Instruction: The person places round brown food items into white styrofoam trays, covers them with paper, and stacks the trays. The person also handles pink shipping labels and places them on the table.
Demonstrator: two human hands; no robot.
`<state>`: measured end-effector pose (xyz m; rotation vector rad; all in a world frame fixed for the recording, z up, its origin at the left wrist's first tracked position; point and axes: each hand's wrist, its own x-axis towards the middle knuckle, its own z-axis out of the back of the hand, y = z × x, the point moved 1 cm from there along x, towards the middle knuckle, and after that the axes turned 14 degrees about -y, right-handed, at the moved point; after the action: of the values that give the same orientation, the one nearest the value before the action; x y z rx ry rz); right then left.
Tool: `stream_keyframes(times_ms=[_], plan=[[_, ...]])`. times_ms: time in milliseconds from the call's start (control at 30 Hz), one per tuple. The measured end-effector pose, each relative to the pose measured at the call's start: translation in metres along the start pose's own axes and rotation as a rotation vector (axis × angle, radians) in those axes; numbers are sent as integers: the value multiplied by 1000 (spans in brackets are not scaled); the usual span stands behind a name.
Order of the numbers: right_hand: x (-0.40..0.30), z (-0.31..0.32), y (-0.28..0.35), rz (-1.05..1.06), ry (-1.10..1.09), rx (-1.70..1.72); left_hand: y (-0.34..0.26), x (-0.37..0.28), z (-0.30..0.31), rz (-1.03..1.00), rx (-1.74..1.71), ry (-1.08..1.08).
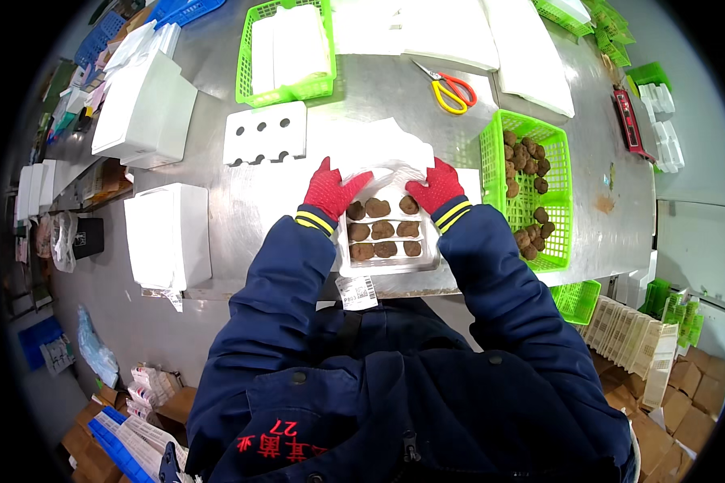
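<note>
A white foam box [393,268] sits at the table's near edge, holding rows of brown lumps [382,229] that look like truffles, on white paper. My left hand [333,190], in a red dotted glove, grips a white paper sheet [386,148] at the far left of the box. On the far right my right hand [438,186], gloved alike, pinches the same sheet. The paper stands crumpled up between both hands and spreads away over the table. Fingers behind it are partly hidden. A label with a printed code [357,293] hangs at the box's near side.
To the right stands a green basket [527,199] of more brown lumps. Scissors [450,90] lie beyond. A foam lid with holes [266,134] and closed foam boxes [168,235] are at left. A green basket of white sheets [285,54] stands at the back; a red scale [631,124] is far right.
</note>
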<state>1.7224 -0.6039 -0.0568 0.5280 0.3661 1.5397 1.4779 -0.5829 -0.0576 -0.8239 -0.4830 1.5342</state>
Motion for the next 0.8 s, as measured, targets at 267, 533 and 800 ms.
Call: stream_keyframes(times_ms=[267,533,800], plan=[[9,28,44,-223,240,-312,-13,-5,1,-35,579,18],[10,29,67,-175,242,-563,-62,-14,21,47,831,157],[10,37,74,-252,326,-575,-65,-69,37,-735,149,-611]])
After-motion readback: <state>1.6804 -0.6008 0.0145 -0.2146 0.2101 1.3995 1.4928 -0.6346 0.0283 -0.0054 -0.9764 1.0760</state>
